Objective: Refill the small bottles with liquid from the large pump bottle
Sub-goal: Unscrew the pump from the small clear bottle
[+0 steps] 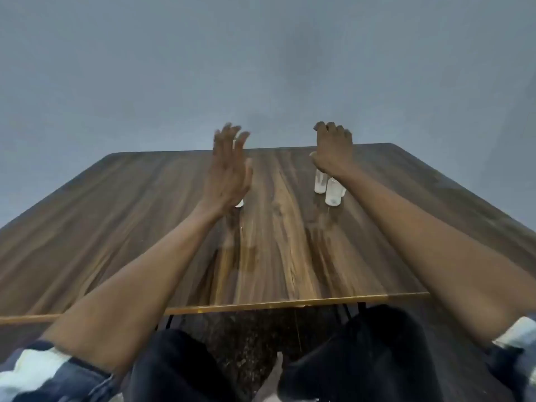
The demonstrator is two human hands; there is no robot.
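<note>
- Head view: both forearms stretched out over wooden table, hands raised near far edge.
- Left hand: fingers straight and spread, blurred, holding nothing; hides most of large pump bottle, only white base and a sliver between the fingers visible.
- Right hand: back toward camera, fingers bent forward at the knuckles, tips out of sight; can't tell whether gripping anything.
- Small bottles: clear, clustered upright on table right of centre, just below right wrist, partly covered by it.
- Dark trousers below near table edge.
</note>
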